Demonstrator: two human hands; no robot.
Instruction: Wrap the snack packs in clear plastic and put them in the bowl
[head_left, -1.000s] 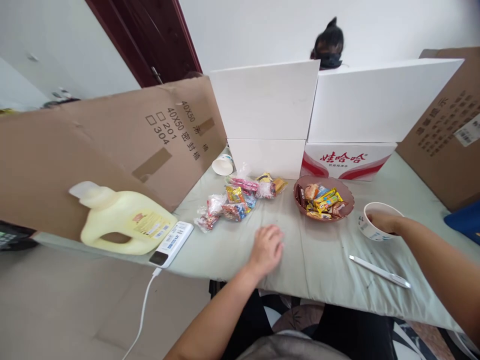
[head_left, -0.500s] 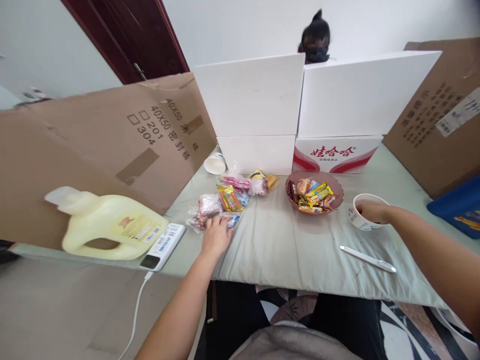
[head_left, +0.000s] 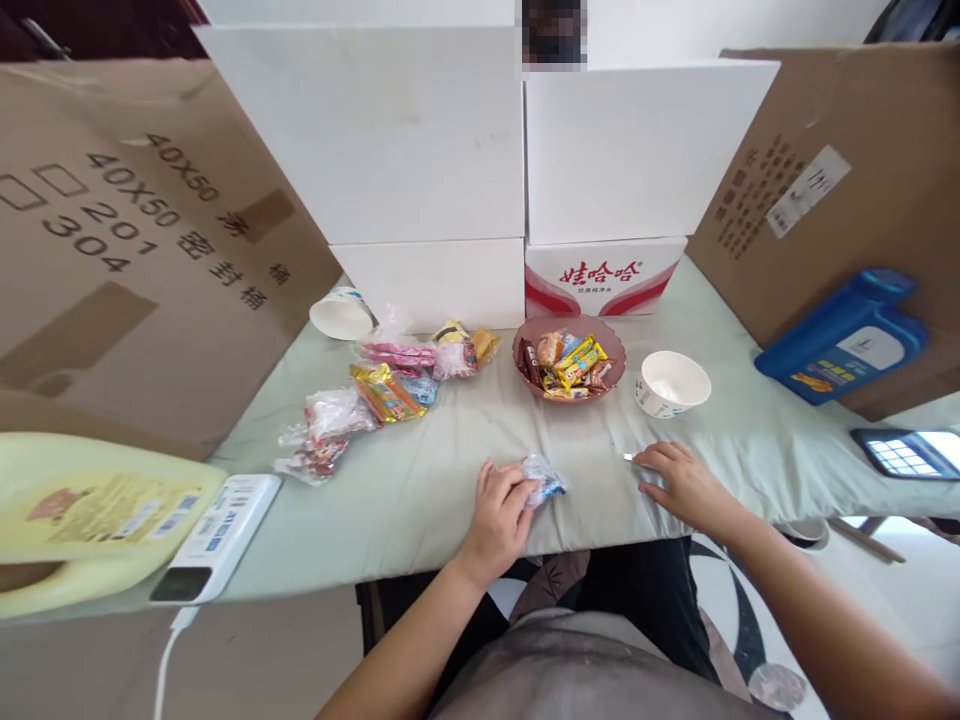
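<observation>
Right now the left hand [head_left: 499, 510] pinches a small clear-wrapped sweet [head_left: 541, 480] against the pale green table cover [head_left: 420, 490], near the front edge of the table. The right hand [head_left: 679, 480] lies flat on the cloth with fingers spread, over the white pen [head_left: 628, 457], of which only the tip shows; it grips nothing that I can see. By the look of it the sweet is light, with a crinkly, slippery wrapper, so I judge it best taken by the twisted ends or pinched across the middle. Behind stand a brown scalloped bowl [head_left: 611, 345] of wrapped snacks, a white paper cup [head_left: 670, 383] just right of it, and a loose heap of snack packets [head_left: 375, 395] to the left. The red-and-white carton [head_left: 604, 275] bears the Wahaha brand in Chinese characters. The cardboard sheet [head_left: 150, 220] reads "40X50", "201", "304". A yellow detergent jug [head_left: 82, 510] and a blue one [head_left: 844, 335] carry labels too small to read
</observation>
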